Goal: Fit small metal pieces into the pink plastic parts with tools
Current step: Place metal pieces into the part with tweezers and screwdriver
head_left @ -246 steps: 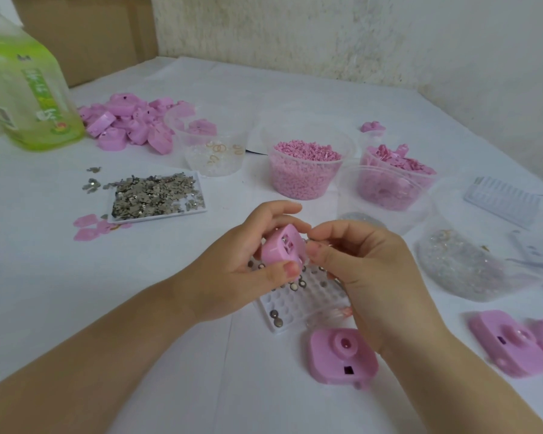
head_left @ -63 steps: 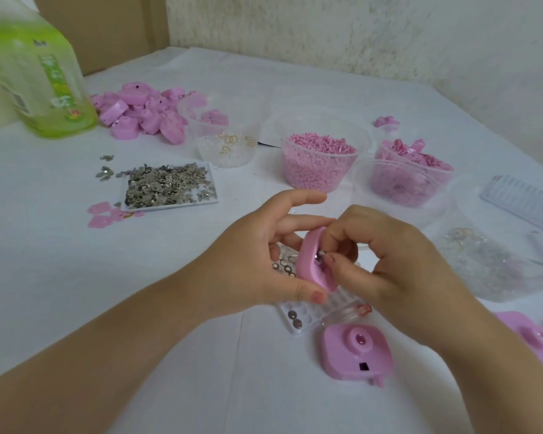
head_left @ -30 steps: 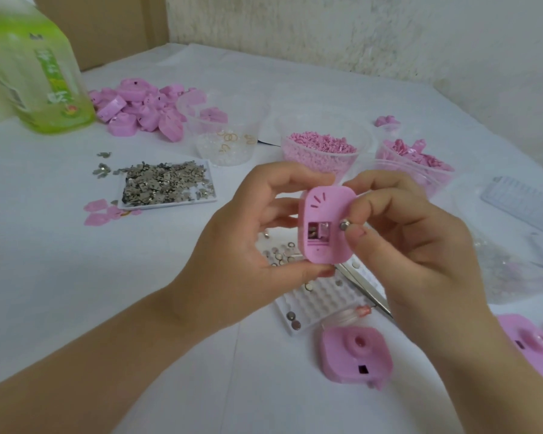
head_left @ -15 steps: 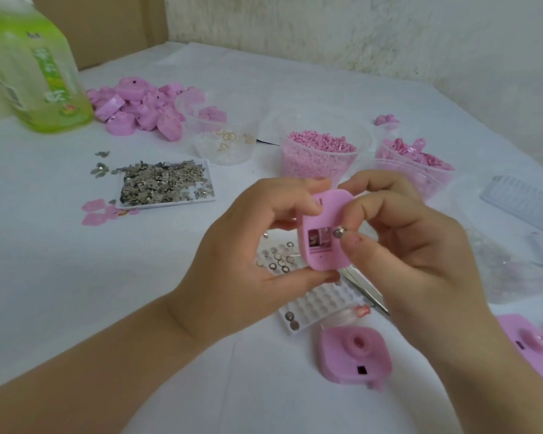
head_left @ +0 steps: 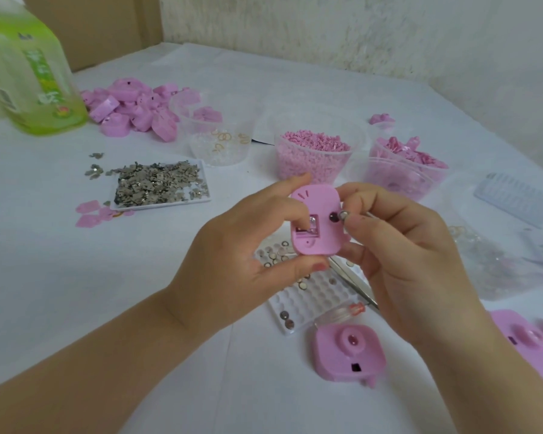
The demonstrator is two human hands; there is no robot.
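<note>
From the head view, your left hand (head_left: 248, 255) grips the pink plastic part (head_left: 315, 220) upright above the worktop (head_left: 44, 277), thumb under its lower edge and fingers curled over its top and left side. Your right hand (head_left: 398, 261) pinches a small round metal piece (head_left: 344, 215) between thumb and forefinger, just beside the part's right edge and close to the dark round hole (head_left: 332, 218) in its face. You appear to be at the seating step: the piece is near the hole but not yet in it. The next move calls for a short leftward nudge, lined up squarely with the hole, while the left hand holds the part steady.

Room is tight below. The white dimpled tray (head_left: 314, 296) with loose metal discs lies directly beneath, tweezers (head_left: 355, 283) show under your right hand, and I cannot tell whether you hold them. Another pink part (head_left: 347, 352) sits nearer you. A dropped piece would likely land among these.
</note>
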